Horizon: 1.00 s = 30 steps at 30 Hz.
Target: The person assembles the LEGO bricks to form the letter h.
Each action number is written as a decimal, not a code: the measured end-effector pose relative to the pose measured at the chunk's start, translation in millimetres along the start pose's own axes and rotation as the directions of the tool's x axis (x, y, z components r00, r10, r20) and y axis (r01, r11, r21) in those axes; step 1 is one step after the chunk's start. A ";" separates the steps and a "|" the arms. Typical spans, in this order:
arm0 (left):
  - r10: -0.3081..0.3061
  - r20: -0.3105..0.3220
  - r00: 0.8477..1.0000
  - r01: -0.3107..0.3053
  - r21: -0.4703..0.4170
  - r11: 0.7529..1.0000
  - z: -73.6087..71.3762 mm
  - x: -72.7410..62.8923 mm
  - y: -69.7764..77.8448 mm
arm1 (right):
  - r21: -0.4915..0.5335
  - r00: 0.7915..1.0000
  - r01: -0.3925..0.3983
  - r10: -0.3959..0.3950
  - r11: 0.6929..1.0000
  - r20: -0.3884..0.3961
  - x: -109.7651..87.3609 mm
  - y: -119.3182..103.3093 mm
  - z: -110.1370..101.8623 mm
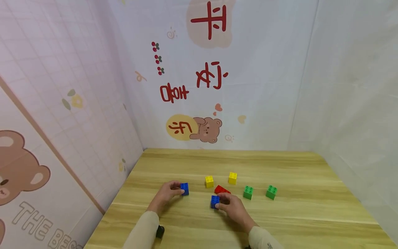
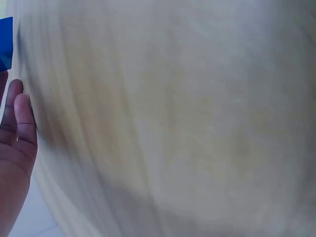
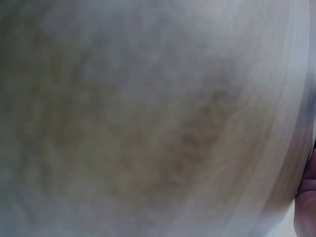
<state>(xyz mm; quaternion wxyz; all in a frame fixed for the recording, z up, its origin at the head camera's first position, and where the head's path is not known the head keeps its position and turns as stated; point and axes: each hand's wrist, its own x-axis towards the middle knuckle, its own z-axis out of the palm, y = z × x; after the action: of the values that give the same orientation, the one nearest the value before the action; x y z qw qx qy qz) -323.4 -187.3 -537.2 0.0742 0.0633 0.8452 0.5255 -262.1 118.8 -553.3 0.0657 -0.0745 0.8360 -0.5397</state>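
Observation:
In the head view my left hand pinches a blue toy building block between thumb and fingers, left of the other blocks. Part of that blue block shows at the left edge of the left wrist view, above the left fingers. My right hand grips a second blue block, nearer the front and to the right. Just behind the right fingers lies a red block, partly covered by them. In the right wrist view only a bit of the hand shows at the right edge.
Two yellow blocks, a left one and a right one, stand farther back. To the right are two green blocks, one nearer and one farther right. Printed cloth walls enclose the wooden table behind and beside.

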 end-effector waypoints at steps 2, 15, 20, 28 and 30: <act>0.007 0.001 1.000 -0.007 0.000 1.000 -0.3 1.8 4.1 | -0.001 1.000 -0.001 0.001 1.000 -0.007 0.7 -0.2 0.1; 0.032 0.094 0.995 -0.024 -0.079 0.997 13.7 5.7 34.4 | -0.042 0.999 0.006 -0.008 0.999 -0.042 0.6 -3.4 0.9; 0.054 0.115 0.992 -0.042 -0.107 0.993 19.5 5.5 40.2 | -0.045 0.999 0.012 -0.014 0.999 -0.038 1.1 -2.3 1.5; 0.072 0.146 0.987 -0.057 -0.107 0.993 31.9 6.3 50.6 | -0.044 0.999 0.006 -0.007 0.999 -0.035 1.6 -0.7 2.7; 0.071 0.152 0.986 -0.057 -0.094 0.994 35.8 6.1 54.3 | -0.045 0.999 0.002 -0.004 0.999 -0.034 1.8 -0.4 2.8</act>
<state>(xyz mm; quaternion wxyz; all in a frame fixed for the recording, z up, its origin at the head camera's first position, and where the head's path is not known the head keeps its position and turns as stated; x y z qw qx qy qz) -321.0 -130.8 -504.5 0.1259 0.1277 0.8100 0.5584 -263.3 115.7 -554.2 0.0489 -0.0681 0.8489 -0.5219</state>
